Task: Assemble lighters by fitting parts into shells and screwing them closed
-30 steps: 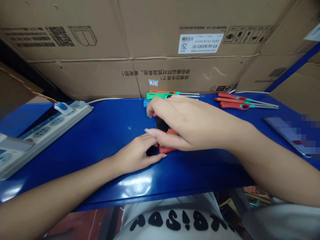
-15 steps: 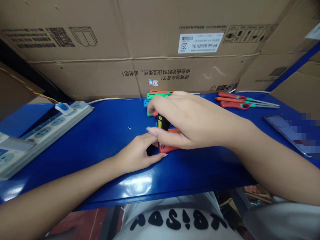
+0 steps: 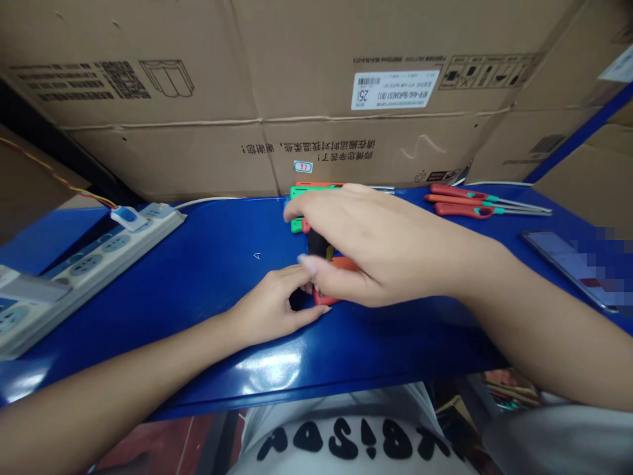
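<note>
My right hand (image 3: 390, 244) is curled over the black and yellow handle of a screwdriver (image 3: 318, 243), thumb on the near side; the shaft and tip are out of sight. Below it, my left hand (image 3: 270, 307) pinches the end of a red lighter (image 3: 324, 297) lying on the blue table (image 3: 212, 264). An orange lighter part (image 3: 346, 262) shows just behind the red one, mostly covered by my right hand. Green lighter handles (image 3: 299, 192) and an orange one (image 3: 316, 185) stick out beyond my right fingers, with thin metal rods to their right.
Several red and orange long-necked lighters (image 3: 465, 210) lie at the right, near a phone (image 3: 568, 267). A white power strip (image 3: 93, 264) with plugs runs along the left. Cardboard (image 3: 198, 152) stands behind the table. A tiny bent wire piece (image 3: 256, 256) lies left of my hands.
My right hand has turned and shifted slightly downward around the screwdriver handle, whose yellow patches have rotated. My left hand stays in place on the red lighter.
</note>
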`<state>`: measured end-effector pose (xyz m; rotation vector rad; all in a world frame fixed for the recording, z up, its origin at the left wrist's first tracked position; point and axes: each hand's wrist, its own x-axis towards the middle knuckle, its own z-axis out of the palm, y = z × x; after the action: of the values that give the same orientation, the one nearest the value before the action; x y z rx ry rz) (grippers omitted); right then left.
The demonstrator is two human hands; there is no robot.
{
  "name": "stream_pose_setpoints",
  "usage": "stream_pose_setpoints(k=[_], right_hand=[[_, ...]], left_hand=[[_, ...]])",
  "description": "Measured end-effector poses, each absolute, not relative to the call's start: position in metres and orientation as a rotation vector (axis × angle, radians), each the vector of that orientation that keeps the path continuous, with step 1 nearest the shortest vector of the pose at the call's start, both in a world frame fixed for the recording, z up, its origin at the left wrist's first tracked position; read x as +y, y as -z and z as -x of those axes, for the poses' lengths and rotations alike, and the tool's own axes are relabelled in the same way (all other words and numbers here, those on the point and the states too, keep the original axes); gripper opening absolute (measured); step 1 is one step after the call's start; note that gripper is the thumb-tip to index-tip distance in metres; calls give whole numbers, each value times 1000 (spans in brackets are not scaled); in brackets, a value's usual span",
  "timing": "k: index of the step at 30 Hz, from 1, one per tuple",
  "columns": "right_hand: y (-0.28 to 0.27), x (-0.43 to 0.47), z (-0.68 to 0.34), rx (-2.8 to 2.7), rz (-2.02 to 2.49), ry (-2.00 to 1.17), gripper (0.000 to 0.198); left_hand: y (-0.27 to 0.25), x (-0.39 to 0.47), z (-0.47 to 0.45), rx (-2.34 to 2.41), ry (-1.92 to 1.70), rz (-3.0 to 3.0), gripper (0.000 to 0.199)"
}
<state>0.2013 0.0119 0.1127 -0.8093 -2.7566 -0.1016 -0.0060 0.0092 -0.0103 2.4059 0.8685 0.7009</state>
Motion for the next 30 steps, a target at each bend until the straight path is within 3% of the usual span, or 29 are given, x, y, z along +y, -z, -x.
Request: stream_pose_setpoints(k=[5,16,30], right_hand=[[-117,9,-204,-2782,875,7,24],[-110,15,-203,-2768,711,211,32],[-111,16,-203,-2752,781,164,30]], left_hand=[[8,8,5,892,-702,-2404,13],[10,9,6,881,-725,-2386,15],[11,9,5,861,-734,-2385,15]])
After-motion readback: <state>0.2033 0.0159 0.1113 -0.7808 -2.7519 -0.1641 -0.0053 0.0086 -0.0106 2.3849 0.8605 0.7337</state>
